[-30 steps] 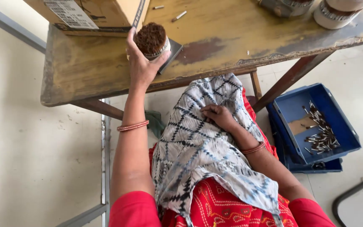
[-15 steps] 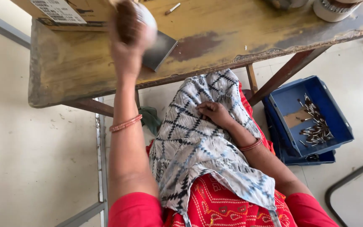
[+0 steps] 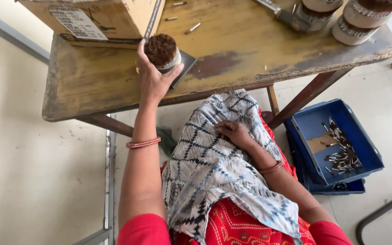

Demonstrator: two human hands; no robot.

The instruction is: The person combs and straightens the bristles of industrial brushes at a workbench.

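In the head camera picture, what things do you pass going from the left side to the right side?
Cardboard box → left hand holding a round brown-topped bundle → right hand resting on the patterned cloth → blue tray of small sticks.

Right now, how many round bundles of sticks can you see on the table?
3. One bundle in the left hand by the cardboard box; two more, and, at the table's far right, cropped by the frame; others may be hidden.

Cardboard box (image 3: 100,18) and far bundles (image 3: 364,18) cut off by the top edge, chair frame (image 3: 382,218) at the bottom right corner.
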